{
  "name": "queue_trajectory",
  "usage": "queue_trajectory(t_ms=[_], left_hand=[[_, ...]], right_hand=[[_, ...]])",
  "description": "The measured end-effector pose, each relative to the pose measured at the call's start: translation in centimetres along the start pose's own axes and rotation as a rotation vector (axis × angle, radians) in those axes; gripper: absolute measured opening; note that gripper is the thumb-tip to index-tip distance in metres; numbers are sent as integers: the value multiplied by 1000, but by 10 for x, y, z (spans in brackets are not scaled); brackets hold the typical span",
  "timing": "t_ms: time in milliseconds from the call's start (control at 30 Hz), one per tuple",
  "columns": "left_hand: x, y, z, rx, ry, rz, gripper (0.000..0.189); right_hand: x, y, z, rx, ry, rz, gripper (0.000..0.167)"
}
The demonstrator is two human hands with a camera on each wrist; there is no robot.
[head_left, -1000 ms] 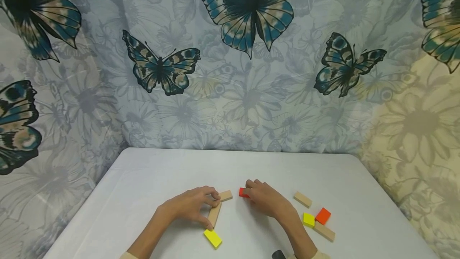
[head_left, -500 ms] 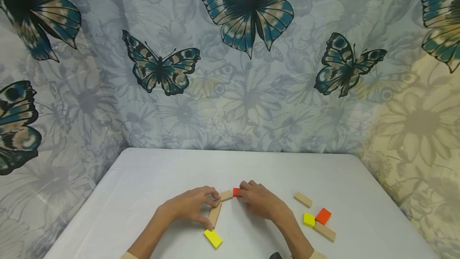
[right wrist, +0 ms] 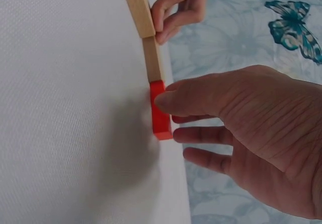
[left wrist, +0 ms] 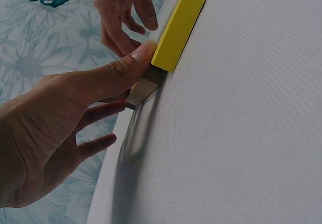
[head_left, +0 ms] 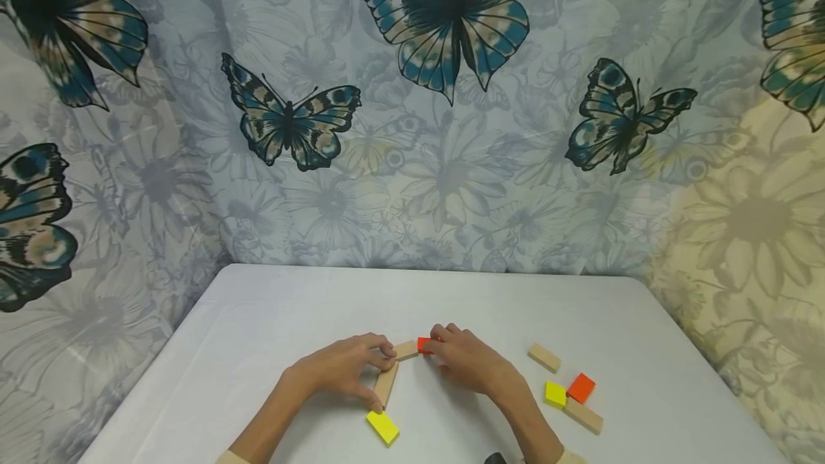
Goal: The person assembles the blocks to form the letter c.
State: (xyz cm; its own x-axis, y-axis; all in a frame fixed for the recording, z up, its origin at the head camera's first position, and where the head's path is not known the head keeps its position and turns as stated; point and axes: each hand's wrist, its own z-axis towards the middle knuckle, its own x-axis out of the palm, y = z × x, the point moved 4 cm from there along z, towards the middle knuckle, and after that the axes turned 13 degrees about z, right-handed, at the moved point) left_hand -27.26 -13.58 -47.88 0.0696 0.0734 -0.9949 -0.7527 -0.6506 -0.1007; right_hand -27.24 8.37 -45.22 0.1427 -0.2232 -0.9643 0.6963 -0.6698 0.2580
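Note:
My left hand spans a plain wooden block lengthwise, thumb at its near end and fingers at its far end. That thumb also sits against the end of a yellow block. A second wooden block continues from the far end, angled to the right. Beyond it lies a red block, its end meeting that wooden block in the right wrist view. My right hand pinches the red block, thumb on the near side and fingers behind, partly covering it. Together the blocks form a curved row.
To the right on the white table lie a loose wooden block, a small yellow block, another red block and another wooden block. Behind the table hangs a butterfly-patterned cloth.
My right hand has slid the red block left, closing the gap to the wooden block; over the last half second it has stayed there. The left hand has stayed in place.

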Motion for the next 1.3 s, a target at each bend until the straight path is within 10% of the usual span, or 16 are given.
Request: queue_trajectory(t_ms=[1300], left_hand=[[1, 1, -1, 10, -13, 10, 68]], right_hand=[[-8, 0, -3, -16, -7, 1, 38]])
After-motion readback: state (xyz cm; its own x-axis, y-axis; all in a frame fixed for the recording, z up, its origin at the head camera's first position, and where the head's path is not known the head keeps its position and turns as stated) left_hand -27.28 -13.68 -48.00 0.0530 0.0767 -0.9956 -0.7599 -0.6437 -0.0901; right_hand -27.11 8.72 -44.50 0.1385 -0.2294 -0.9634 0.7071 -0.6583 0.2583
